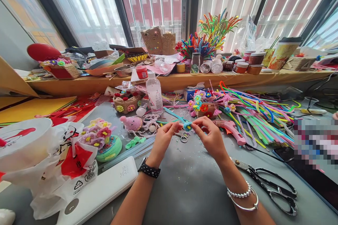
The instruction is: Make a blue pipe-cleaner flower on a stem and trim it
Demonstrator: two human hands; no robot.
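So, L hand [167, 135] & R hand [209, 132] pinch flwr [187, 126] (blue).

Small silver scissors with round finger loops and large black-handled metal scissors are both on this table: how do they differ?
Size: the small silver scissors look far smaller than the large black-handled scissors.
Handles: the small pair's are silver; the large pair's are black.
Place: the small pair lies near the blue fuzzy piece pinched between left hand and right hand; the large pair lies beside the right forearm.
Both rest on the grey table.
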